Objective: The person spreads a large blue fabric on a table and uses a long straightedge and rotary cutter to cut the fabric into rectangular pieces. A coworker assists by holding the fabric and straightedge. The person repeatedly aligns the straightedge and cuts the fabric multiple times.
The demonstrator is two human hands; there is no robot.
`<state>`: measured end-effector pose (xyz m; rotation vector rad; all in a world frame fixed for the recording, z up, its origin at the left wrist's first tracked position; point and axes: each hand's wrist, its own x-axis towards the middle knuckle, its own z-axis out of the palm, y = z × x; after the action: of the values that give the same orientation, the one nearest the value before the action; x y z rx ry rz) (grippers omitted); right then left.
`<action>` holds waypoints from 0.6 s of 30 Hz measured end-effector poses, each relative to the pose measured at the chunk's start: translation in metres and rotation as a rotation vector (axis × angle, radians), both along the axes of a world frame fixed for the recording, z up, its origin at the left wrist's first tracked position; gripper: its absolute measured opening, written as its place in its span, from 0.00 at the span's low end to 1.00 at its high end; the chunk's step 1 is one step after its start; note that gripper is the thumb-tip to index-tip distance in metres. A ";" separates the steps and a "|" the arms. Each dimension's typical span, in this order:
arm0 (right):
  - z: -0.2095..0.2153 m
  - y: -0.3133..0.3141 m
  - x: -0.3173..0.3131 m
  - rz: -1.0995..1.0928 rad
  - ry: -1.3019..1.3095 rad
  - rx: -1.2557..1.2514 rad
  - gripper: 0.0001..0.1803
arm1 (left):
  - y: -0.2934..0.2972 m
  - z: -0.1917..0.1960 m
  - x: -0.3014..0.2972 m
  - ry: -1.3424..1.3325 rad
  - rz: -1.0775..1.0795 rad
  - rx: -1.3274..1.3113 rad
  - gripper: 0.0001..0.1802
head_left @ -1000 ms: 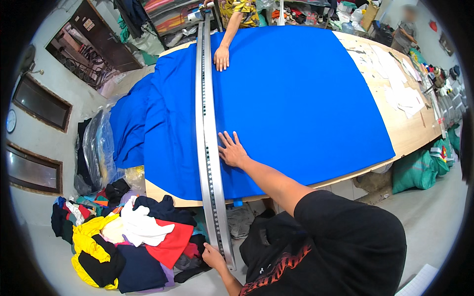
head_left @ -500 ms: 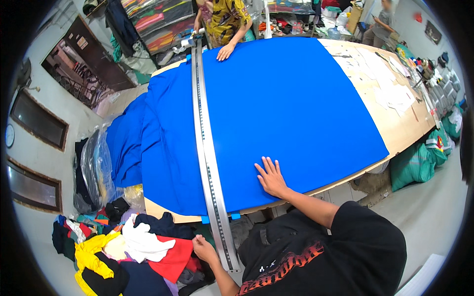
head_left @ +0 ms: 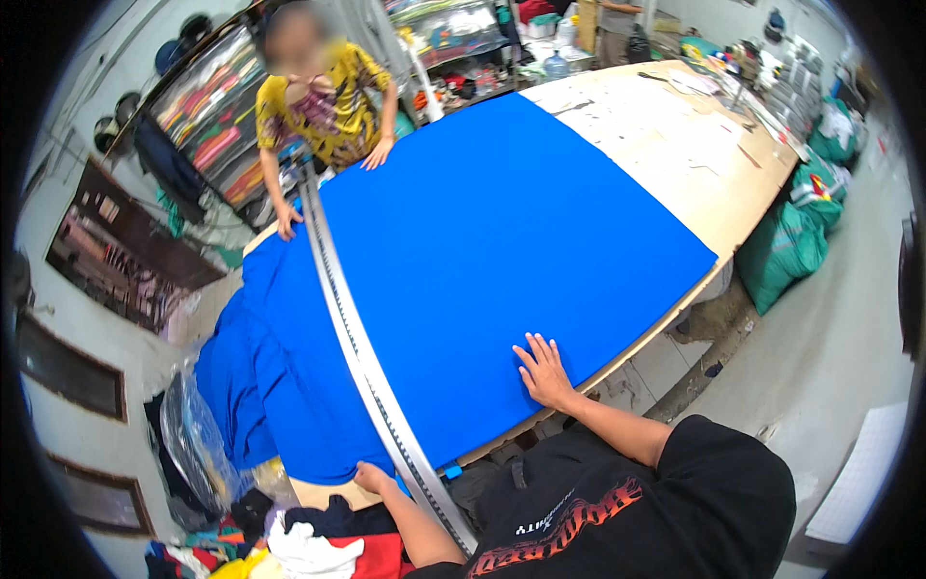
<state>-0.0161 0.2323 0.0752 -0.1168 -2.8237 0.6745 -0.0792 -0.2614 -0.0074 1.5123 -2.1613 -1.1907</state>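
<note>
A wide sheet of blue fabric [head_left: 482,261] lies spread over a wooden table [head_left: 719,145], with its left part bunched in folds. Across it runs a long silver metal rail [head_left: 362,372] with a slotted track. My right hand [head_left: 545,374] rests flat on the fabric near the table's front edge, fingers spread. To the left of the rail's near end, my left hand [head_left: 374,478] is closed at the fabric's front edge, apparently pinching it; its fingertips are partly hidden. A blue clip [head_left: 451,473] sits beside the rail at the front edge.
Across the table, a person in a yellow patterned shirt [head_left: 328,111] has one hand on each side of the rail's far end. Paper pieces lie on the table's right part. Piled clothes [head_left: 318,545] are at the lower left; green sacks [head_left: 786,246] stand at the right.
My left hand has moved from above the clothes pile to the fabric's front edge. The co-worker's one hand now touches the fabric left of the rail. My view has turned.
</note>
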 end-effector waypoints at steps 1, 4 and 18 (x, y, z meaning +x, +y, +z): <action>0.002 0.007 0.002 -0.020 0.007 -0.023 0.29 | 0.005 0.002 -0.010 0.080 0.047 0.180 0.32; 0.010 0.026 0.006 -0.087 0.064 -0.076 0.28 | 0.018 0.011 -0.038 0.480 0.231 0.669 0.38; 0.075 0.091 -0.009 0.256 -0.571 -1.392 0.28 | 0.378 0.222 0.004 0.798 -0.437 0.718 0.40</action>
<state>-0.0256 0.3230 0.1501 -0.1863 -2.1520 2.8521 -0.0750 0.1163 0.2143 0.4926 -1.5814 -2.3755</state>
